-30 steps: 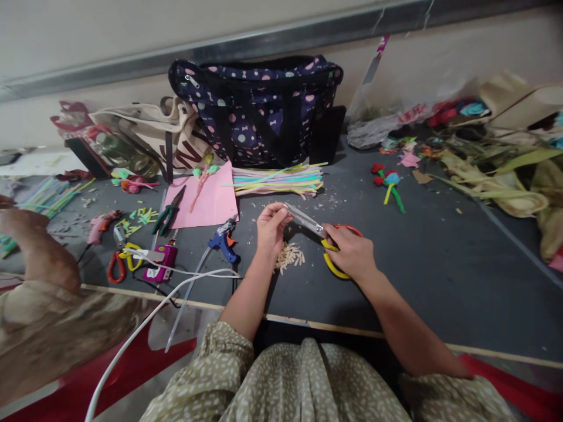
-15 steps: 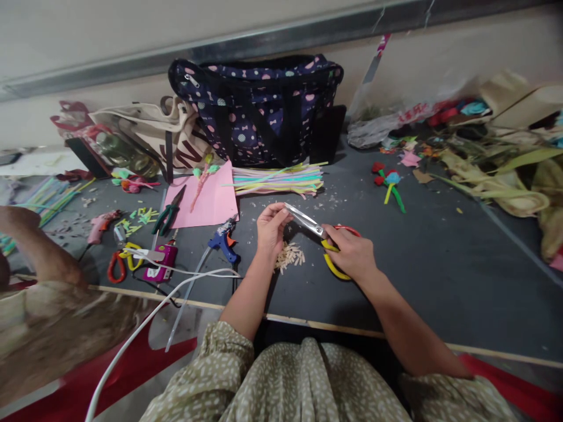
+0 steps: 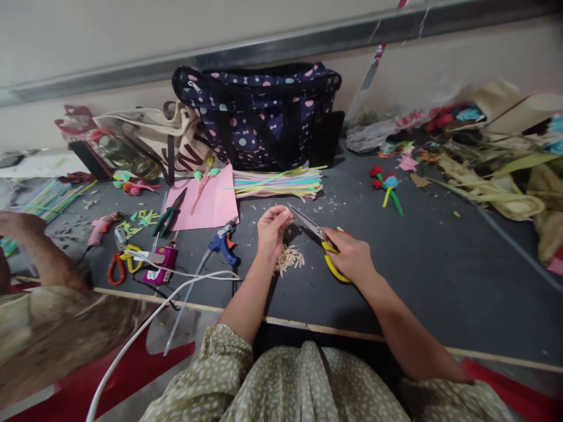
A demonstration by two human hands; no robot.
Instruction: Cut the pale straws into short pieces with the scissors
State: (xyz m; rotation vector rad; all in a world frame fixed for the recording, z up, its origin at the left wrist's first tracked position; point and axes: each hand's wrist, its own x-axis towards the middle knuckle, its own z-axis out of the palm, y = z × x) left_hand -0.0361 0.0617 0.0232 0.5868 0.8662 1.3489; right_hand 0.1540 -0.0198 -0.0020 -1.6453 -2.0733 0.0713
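Observation:
My right hand (image 3: 349, 253) grips a pair of scissors (image 3: 311, 224) by the red and yellow handles. The blades point up and left and look slightly parted. At their tips is my left hand (image 3: 273, 228), its thumb and fingers pinched together; whatever is between them is too small to make out. Below the blades, beside my left hand, lies a heap of short cream-coloured clippings (image 3: 290, 258). A bundle of pastel pipe cleaners (image 3: 281, 183) lies beyond my hands. Left of my left hand rests a blue hot glue gun (image 3: 223, 245).
Pink paper (image 3: 204, 202) carries green-handled pliers (image 3: 170, 214). Other scissors (image 3: 125, 262) and a magenta box (image 3: 162, 265) with white cables lie at left. A navy bag (image 3: 259, 120) stands behind. Pipe-cleaner flowers (image 3: 389, 186) and dry husks (image 3: 488, 181) are at right. Another person's arm (image 3: 48, 252) is at far left.
The scissor blades have opened slightly and turned a little in my right hand. My left hand has stayed nearly in place, still pinched. The view has shifted a little.

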